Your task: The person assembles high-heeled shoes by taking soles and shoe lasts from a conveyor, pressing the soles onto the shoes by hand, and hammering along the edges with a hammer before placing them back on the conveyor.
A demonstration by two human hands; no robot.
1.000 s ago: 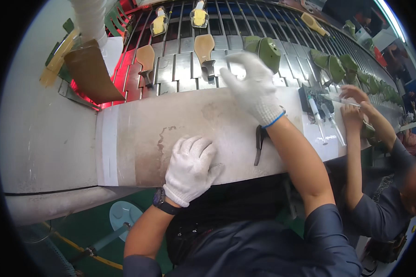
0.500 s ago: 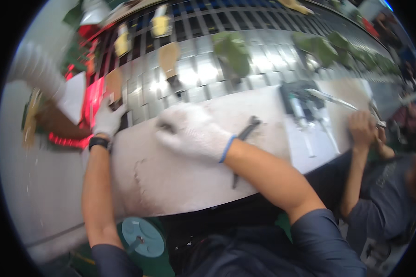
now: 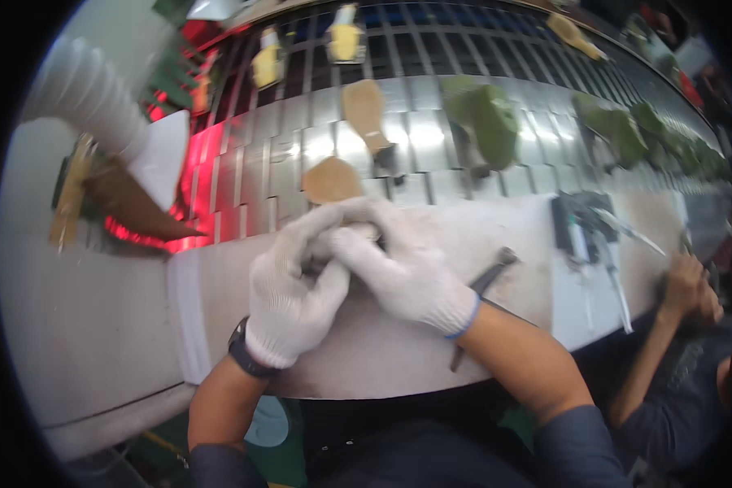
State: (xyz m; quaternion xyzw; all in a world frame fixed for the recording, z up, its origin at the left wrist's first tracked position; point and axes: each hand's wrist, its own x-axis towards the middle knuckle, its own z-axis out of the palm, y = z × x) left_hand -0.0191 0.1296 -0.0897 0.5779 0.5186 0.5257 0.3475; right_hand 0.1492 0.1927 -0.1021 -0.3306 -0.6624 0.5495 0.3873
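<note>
Over the pale bench board, both gloved hands are closed around a shoe piece with a tan, sole-shaped face. Its rounded end points away from me, and the fingers hide the rest. My left hand, with a dark band at the wrist, grips it from the left and below. My right hand covers it from the right, fingers curled over the top. A similar tan sole-shaped piece lies just beyond on the metal-slat conveyor. Right of my right hand lies a dark long-handled tool.
Green shoe pieces and yellow-topped ones sit on the conveyor. A ribbed white hose and a red-lit opening are at left. Metal-handled tools lie right, near a co-worker's hands. A blue-green stool stands below.
My left hand has brought the tan-faced shoe piece from the conveyor's left side to the bench middle. My right hand has closed onto it too. The view has shifted left.
</note>
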